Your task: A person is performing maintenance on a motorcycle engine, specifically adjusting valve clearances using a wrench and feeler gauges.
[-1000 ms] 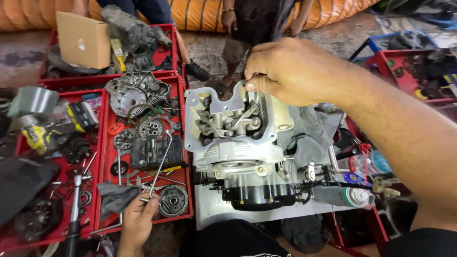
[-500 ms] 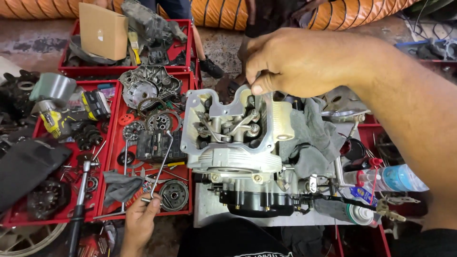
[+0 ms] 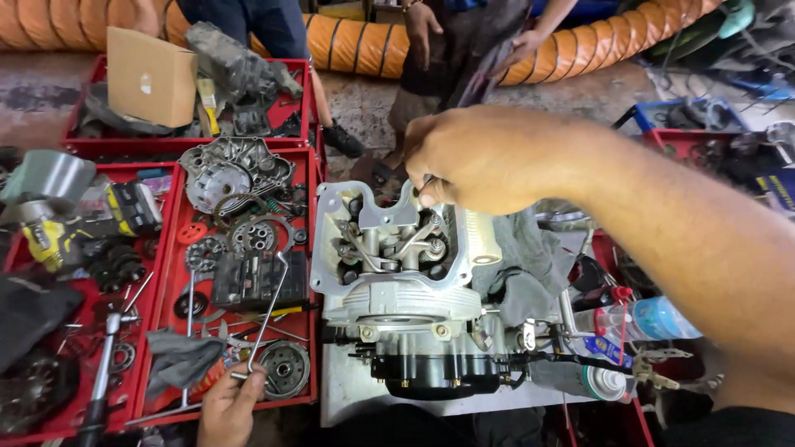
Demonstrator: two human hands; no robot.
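Three red trays (image 3: pixel 310 248) crowd the floor at left, holding a cardboard box (image 3: pixel 151 76), a yellow power tool (image 3: pixel 50 240) and loose gears. At the bottom edge, the left hand (image 3: pixel 225 410) pinches the foot of a thin bent metal rod (image 3: pixel 267 323) beside a round clutch part (image 3: pixel 283 368). At centre sits one engine cylinder head (image 3: pixel 397 273), valve gear exposed. The right hand (image 3: pixel 497 157) hovers over its top right corner, fingertips closed on a small part too hidden to identify. Two people stand beyond, before an orange duct (image 3: pixel 356 41).
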